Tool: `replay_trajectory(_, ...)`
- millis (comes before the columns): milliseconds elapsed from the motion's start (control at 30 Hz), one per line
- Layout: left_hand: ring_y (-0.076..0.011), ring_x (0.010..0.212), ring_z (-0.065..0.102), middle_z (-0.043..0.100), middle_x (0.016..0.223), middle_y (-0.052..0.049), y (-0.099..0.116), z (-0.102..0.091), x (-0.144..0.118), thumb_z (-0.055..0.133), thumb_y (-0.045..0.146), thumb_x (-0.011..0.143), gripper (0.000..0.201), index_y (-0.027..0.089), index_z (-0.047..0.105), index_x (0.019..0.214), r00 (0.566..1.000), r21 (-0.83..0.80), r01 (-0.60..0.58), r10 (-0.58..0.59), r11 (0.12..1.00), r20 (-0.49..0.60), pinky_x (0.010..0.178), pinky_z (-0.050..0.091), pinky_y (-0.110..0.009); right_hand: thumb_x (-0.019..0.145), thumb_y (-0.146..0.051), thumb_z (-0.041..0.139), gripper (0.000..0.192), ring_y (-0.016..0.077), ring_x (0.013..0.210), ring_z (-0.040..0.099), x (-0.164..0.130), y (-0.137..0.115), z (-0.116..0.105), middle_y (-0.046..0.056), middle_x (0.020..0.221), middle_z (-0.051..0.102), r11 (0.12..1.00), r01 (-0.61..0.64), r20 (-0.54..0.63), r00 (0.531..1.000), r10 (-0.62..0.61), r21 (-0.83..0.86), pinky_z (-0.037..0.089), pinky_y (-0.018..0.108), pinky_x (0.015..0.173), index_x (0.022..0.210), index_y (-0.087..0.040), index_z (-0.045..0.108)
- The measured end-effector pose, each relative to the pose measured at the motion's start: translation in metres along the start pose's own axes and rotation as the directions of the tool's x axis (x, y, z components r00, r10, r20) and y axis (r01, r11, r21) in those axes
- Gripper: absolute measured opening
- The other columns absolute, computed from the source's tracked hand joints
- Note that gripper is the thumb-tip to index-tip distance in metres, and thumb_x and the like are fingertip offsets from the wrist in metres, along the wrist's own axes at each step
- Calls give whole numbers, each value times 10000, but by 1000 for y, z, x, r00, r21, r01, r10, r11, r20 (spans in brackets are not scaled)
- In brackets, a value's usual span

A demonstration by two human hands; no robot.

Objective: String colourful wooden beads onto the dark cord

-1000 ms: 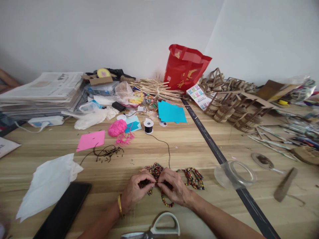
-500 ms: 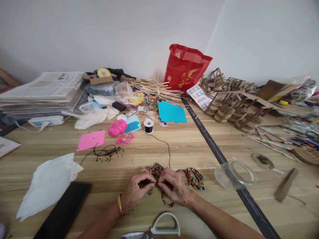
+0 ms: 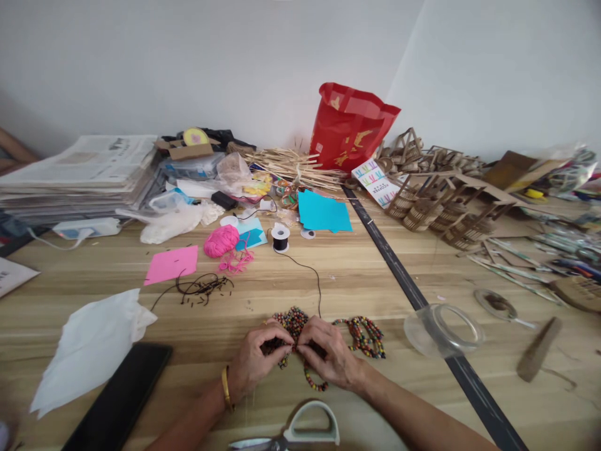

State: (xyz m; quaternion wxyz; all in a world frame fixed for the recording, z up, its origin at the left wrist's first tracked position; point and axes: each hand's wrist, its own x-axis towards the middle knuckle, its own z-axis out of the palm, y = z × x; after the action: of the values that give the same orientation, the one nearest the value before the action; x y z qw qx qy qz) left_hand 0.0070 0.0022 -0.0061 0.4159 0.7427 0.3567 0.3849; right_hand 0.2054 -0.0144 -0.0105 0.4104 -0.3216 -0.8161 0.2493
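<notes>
fingers (image 3: 287, 342) on multicoloured beaded strand (image 3: 313, 379)

Next to no change across the three moments: left hand (image 3: 253, 363) and right hand (image 3: 328, 357) pinched together over the beads (image 3: 293, 322) exactly as before, only the slightest camera drift visible.

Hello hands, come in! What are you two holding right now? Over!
Left hand and right hand both pinching a multicoloured bead string. Black thread spool feeding in. White-handled scissors near wrists.
</notes>
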Motion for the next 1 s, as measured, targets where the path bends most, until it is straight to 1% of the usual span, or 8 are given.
replay_trajectory(133,-179,676,657,736,715,-42,-1,1,0,659,125,750,75,175,712,730,1000,4,-7,7,1000,-4,671,504,-278,920,-195,502,111,175,730,547,0,0,0,61,765,591,1000,-2,1,1000,2,-3,439,281,632,845,-177,582)
replay_trajectory(567,-181,691,659,734,717,-45,-1,1,-1,654,108,747,80,164,708,731,1000,21,1,-1,1000,-20,698,497,-285,906,-161,496,102,172,729,543,0,-1,0,57,761,580,1000,-3,-25,1000,3,16,442,272,639,836,-180,567)
replay_trajectory(800,-177,687,653,732,718,-48,-1,2,0,650,102,743,81,159,707,730,1000,17,-14,14,1000,-22,686,494,-278,899,-151,499,99,171,730,541,1,-1,0,57,763,577,1000,-5,-17,1000,5,15,437,269,640,833,-176,569)
replay_trajectory(1000,-179,696,656,730,716,-45,-1,2,0,648,106,747,82,158,708,730,1000,21,-4,4,1000,-19,706,499,-284,903,-163,509,86,173,734,544,1,-1,0,64,776,591,1000,7,4,1000,-7,-13,435,272,641,850,-176,576)
